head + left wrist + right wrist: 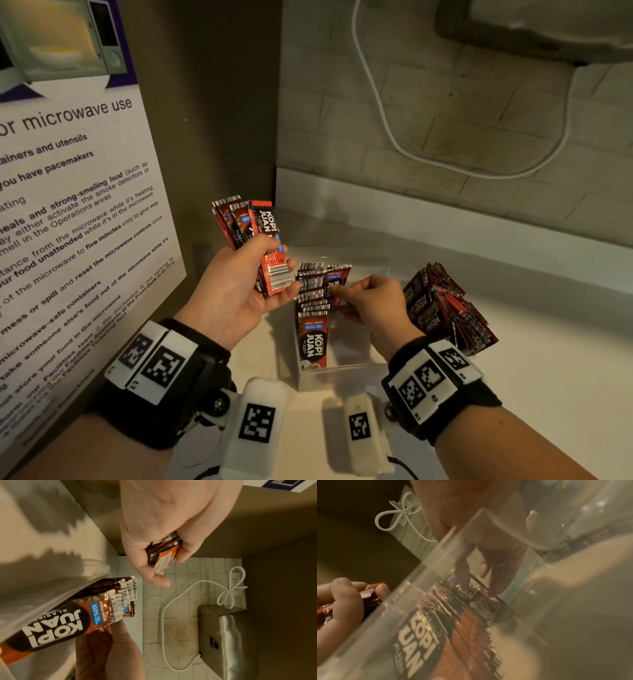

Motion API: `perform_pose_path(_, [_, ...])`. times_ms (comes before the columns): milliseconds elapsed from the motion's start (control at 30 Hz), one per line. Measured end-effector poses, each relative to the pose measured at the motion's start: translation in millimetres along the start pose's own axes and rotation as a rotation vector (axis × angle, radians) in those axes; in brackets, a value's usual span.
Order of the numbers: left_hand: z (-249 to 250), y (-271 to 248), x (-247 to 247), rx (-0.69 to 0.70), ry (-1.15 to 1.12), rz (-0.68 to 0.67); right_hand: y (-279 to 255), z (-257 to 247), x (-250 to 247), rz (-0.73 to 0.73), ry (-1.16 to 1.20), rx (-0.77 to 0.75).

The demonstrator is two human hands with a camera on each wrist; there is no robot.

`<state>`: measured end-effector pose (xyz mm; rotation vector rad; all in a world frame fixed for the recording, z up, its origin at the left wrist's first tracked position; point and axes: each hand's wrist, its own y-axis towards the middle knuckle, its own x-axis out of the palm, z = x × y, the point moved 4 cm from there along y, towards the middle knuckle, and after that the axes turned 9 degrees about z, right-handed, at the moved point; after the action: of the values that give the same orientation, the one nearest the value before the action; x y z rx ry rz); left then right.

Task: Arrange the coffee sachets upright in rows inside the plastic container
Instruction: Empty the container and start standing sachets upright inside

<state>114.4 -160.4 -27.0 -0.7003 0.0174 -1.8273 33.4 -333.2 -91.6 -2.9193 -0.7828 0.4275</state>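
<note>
A clear plastic container [346,371] stands on the white counter. Inside, along its left side, runs a row of upright red-and-black coffee sachets [312,308], also seen in the left wrist view as a row of sachets [102,608]. My right hand [342,291] reaches into the container and pinches one sachet [337,279] at the row's far end; through the blurred wall, its fingers [464,577] rest on that sachet [471,595]. My left hand [279,260] grips a fanned bunch of sachets [246,222] above and left of the container; that bunch [163,553] sits between thumb and fingers.
A loose heap of sachets [442,305] lies on the counter right of the container. A microwave-use poster [68,212] covers the left wall. A white cable [387,126] hangs on the brick wall below a steel wall unit [226,639].
</note>
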Motion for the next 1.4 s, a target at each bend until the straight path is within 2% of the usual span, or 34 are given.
perform_pose_path(700, [-3.2, 2.3, 2.0, -0.022, 0.005, -0.026, 3.5, -0.8, 1.4, 0.06, -0.032, -0.029])
perform_pose_path(1200, [-2.8, 2.1, 2.5, -0.024, 0.002, -0.044, 1.7, -3.8, -5.3, 0.045, -0.101, -0.054])
perform_pose_path(1400, [-2.2, -3.3, 6.9, -0.018, 0.08, -0.12, -16.0, -40.8, -30.8, 0.09, 0.075, -0.151])
